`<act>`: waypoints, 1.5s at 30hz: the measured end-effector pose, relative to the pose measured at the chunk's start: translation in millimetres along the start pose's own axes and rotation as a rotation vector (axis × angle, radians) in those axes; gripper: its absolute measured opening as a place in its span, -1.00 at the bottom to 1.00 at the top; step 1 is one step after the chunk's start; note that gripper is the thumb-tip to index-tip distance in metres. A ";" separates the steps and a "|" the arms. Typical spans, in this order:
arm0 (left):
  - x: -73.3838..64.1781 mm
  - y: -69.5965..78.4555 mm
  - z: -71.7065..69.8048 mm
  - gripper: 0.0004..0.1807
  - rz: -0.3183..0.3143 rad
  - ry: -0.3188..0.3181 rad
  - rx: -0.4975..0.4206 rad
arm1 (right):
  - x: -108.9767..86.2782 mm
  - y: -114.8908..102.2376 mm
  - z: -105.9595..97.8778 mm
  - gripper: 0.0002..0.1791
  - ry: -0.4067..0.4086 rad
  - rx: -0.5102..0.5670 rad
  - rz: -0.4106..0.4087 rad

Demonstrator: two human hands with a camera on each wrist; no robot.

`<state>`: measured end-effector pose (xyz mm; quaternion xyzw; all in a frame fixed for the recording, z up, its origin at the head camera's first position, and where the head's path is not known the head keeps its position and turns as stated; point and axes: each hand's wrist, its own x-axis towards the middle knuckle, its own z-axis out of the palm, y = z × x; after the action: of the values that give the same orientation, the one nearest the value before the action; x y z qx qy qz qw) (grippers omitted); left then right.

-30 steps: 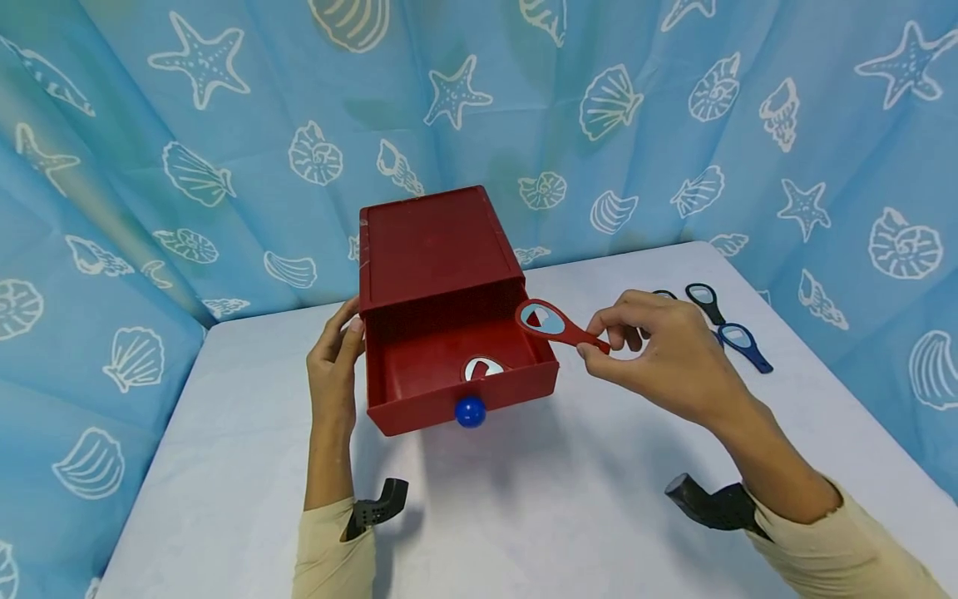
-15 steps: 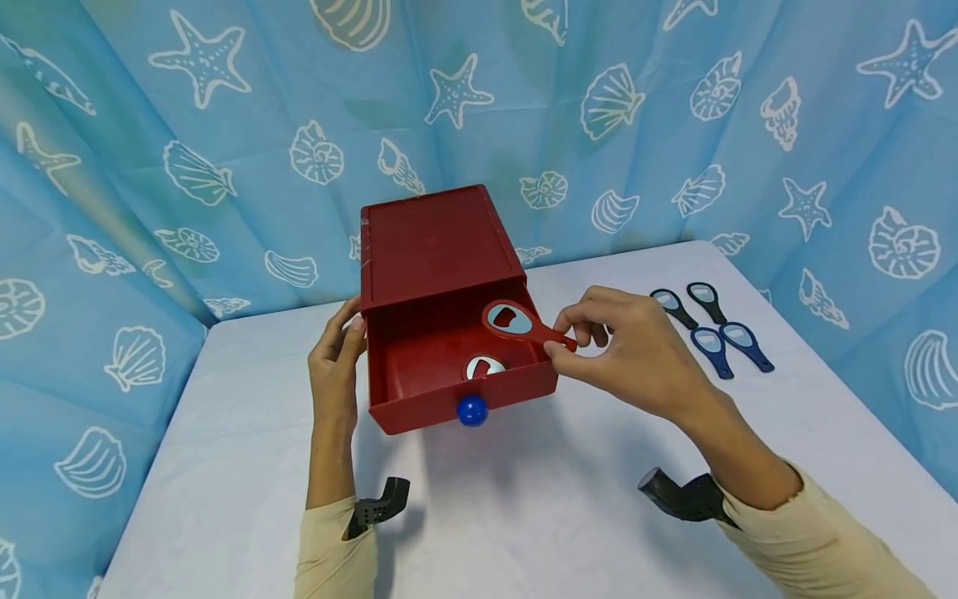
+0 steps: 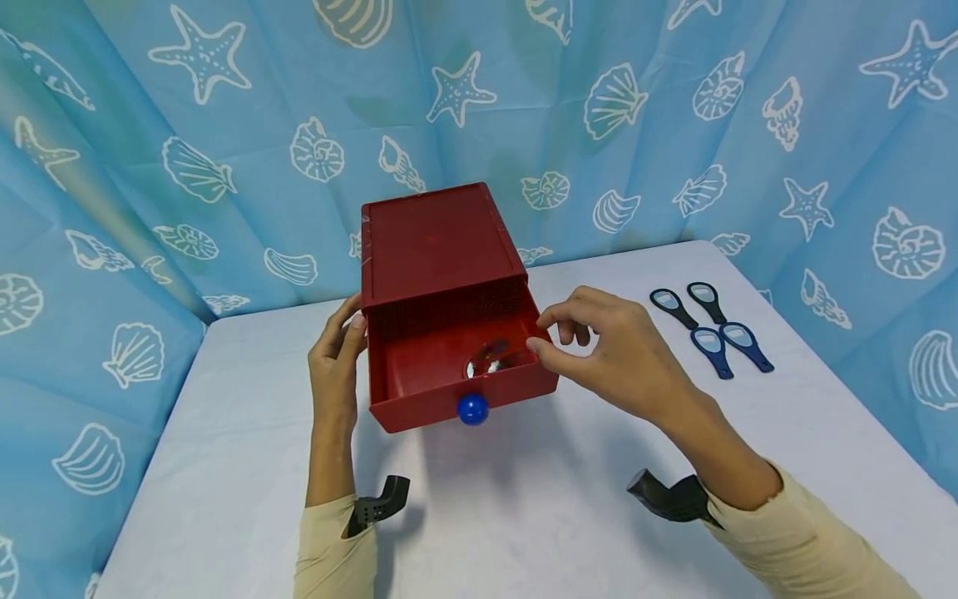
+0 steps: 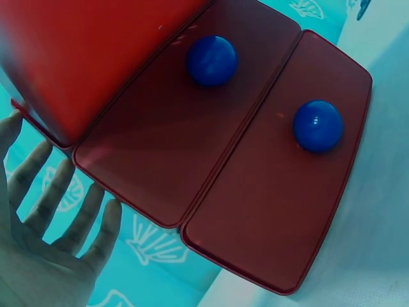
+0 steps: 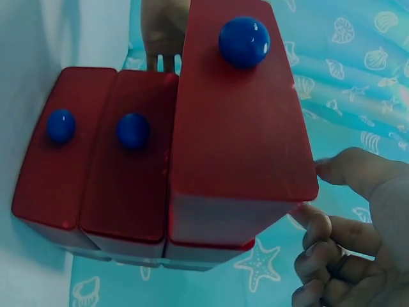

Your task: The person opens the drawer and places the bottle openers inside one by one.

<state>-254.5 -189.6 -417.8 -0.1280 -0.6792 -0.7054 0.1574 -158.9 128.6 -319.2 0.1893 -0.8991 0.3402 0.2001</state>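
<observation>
A dark red drawer cabinet stands on the table with its top drawer pulled out. Inside that drawer lie red magnifying glasses, blurred and partly hidden behind the drawer front. My left hand rests against the cabinet's left side, its fingers extended along the edge in the left wrist view. At the drawer's right rim is my right hand, thumb and forefinger apart with nothing visible between them. Blue ball knobs mark the lower drawers, which are closed.
To the right on the white table lie two black magnifying glasses and two blue magnifying glasses. A blue curtain with shell prints hangs behind the table and along its sides.
My right hand has moved left to the drawer and let go of the red magnifying glass, which has dropped inside. The left hand stays at the cabinet's side.
</observation>
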 end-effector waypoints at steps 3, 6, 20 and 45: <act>0.5 0.0 -0.1 -0.55 0.002 0.000 0.005 | -5.6 -2.8 0.9 -0.81 0.036 0.010 -0.039; 1.0 -0.2 -0.5 -0.55 0.003 0.001 0.005 | -14.9 -7.0 3.4 -0.77 0.083 0.038 -0.103; 2.9 1.6 -4.6 -0.54 0.000 0.008 0.017 | -62.3 -23.1 69.3 -0.74 0.112 0.201 -0.053; -0.4 -0.6 -1.9 -0.53 0.009 -0.003 0.034 | -42.5 -27.9 103.9 -0.73 0.268 0.236 -0.116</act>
<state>-254.3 -191.5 -418.6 -0.1295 -0.6907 -0.6928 0.1617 -133.5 46.4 -396.5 0.2160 -0.8057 0.4534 0.3140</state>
